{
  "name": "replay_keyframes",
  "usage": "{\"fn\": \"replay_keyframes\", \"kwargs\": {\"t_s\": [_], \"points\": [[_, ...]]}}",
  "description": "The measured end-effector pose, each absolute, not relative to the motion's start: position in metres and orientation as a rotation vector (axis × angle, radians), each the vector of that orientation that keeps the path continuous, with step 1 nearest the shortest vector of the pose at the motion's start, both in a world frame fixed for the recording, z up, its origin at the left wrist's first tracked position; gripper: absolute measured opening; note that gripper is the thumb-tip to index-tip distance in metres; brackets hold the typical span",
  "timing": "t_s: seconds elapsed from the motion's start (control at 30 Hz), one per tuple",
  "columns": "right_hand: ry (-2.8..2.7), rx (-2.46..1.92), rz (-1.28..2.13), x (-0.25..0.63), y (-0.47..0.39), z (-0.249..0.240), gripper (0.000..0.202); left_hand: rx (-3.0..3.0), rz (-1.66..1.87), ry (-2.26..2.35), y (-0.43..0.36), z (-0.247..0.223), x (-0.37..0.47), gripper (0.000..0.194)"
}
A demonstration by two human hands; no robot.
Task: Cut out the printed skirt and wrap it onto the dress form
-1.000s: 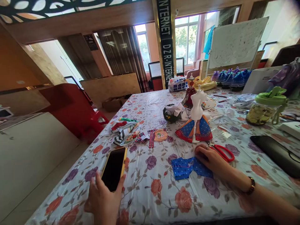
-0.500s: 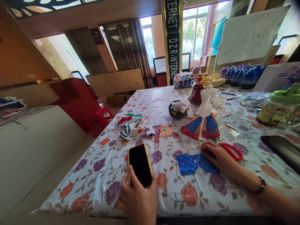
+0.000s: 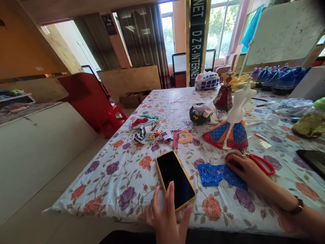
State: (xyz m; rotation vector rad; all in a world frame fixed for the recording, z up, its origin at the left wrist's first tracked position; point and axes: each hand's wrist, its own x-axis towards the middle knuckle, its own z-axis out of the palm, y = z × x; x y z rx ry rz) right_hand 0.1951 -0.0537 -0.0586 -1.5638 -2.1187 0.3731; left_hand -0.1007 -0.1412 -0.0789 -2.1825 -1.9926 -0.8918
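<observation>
One yellow-edged phone (image 3: 175, 173) lies lower centre of the frame, slanting upper left to lower right, nearer the spread-fingered left hand (image 3: 169, 217); right of it, the bunched right hand (image 3: 241, 167) touches blue cloth (image 3: 210, 174), any grip hidden.

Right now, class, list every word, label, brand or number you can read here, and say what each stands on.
"NET | DZR-INTERNE": the black pillar sign, cut off at the top.
Bag: blue print, too blurred to read.
Wall sign: too small to read.
Card: too small to read.
Whiteboard: faint marks, none legible.
</observation>
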Motion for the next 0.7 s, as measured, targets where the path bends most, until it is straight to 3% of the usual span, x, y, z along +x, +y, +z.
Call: {"fn": "replay_keyframes", "kwargs": {"t_s": [0.27,0.5,0.7], "points": [[-2.146,-1.522,0.385,0.198,-0.051,-0.061,0.011,-2.229,-1.274,-1.849,-0.136,-0.082,-0.123,0.061],[-2.163,-1.556,0.4,0.197,-0.052,-0.059,0.014,-2.287,-1.687,-1.709,-0.128,-0.093,-0.141,0.044],[-2.168,-1.548,0.409,0.199,-0.052,-0.062,0.014,-2.354,-1.738,-1.722,-0.128,-0.093,-0.139,0.038]]}}
